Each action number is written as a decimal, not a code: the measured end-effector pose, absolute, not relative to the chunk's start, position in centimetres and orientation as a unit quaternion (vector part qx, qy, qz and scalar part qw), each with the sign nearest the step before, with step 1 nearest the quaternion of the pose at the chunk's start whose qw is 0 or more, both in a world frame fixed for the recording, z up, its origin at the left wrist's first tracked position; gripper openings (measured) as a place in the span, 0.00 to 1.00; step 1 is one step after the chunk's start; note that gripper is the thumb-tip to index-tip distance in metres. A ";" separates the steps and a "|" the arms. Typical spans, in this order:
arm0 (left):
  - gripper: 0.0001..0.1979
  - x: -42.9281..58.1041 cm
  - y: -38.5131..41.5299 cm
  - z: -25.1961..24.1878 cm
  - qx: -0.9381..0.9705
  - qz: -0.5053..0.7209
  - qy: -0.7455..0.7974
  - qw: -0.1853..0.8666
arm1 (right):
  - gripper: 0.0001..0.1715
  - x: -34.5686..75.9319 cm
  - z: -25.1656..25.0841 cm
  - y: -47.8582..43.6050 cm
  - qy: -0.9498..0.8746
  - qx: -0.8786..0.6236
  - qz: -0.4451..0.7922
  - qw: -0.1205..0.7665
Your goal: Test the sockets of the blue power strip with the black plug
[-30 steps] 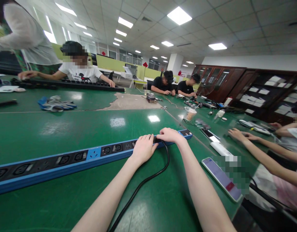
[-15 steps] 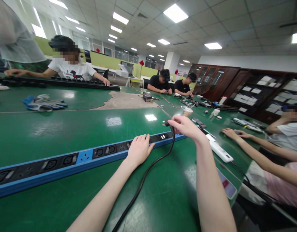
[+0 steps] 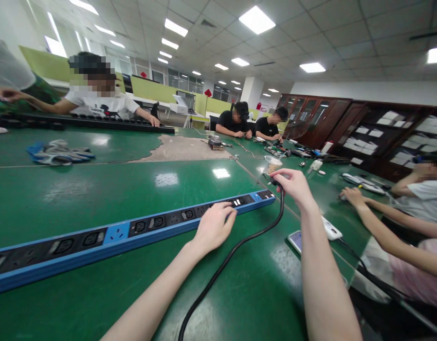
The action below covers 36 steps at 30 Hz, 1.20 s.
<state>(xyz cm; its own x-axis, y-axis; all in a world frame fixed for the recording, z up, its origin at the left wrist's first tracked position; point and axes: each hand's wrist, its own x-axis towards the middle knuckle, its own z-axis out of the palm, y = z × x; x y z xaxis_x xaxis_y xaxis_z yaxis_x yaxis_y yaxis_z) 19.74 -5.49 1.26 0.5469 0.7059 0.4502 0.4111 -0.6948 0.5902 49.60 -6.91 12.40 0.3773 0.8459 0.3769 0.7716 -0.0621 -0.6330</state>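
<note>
A long blue power strip (image 3: 116, 232) with black and blue socket modules lies slantwise across the green table. My left hand (image 3: 215, 226) rests over its right half, fingers loosely extended over the sockets and the thumb apart. Between the fingertips of my right hand (image 3: 293, 185) is a black power plug (image 3: 274, 181), held just above and beyond the strip's right end. The plug's prongs point left, clear of any socket. From it a thick black power cord (image 3: 236, 242) curves down to the table's near side.
Work gloves (image 3: 60, 152) lie at the far left. A smartphone (image 3: 295, 240) and a white device with a cable (image 3: 331, 229) are by my right forearm. Beyond my right hand stands a clear plastic cup (image 3: 273, 163). Other people sit around the table; a co-worker's arms (image 3: 368, 213) reach in from the right.
My right hand has carried the plug to the right, past the strip's end, and the cord has swung with it. My left hand has slid a little to the right along the strip.
</note>
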 end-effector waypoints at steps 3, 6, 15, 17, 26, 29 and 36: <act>0.22 20.9 -7.8 3.5 0.836 0.261 0.232 0.423 | 0.22 48.7 11.3 -5.6 -0.543 -0.702 0.114 0.447; 0.22 20.7 -8.2 5.2 0.815 0.221 0.215 0.491 | 0.22 49.0 10.4 -5.3 -0.532 -0.688 0.207 0.448; 0.20 16.8 -2.2 6.7 0.755 0.401 0.341 0.390 | 0.23 49.9 9.6 -6.2 -0.660 -0.689 0.170 0.246; 0.20 16.8 -1.7 6.1 0.732 0.420 0.377 0.381 | 0.21 49.4 9.4 -5.7 -0.679 -0.698 0.085 0.209; 0.20 17.3 -1.0 3.7 0.693 0.414 0.422 0.414 | 0.17 46.8 8.2 -4.2 -0.668 -0.737 -0.074 0.076; 0.22 17.3 -0.7 3.0 0.687 0.403 0.415 0.440 | 0.19 46.2 8.4 -4.2 -0.656 -0.747 -0.099 0.039; 0.15 16.5 0.5 1.1 0.746 0.387 0.396 0.370 | 0.22 45.6 8.7 -4.1 -0.633 -0.766 -0.113 0.001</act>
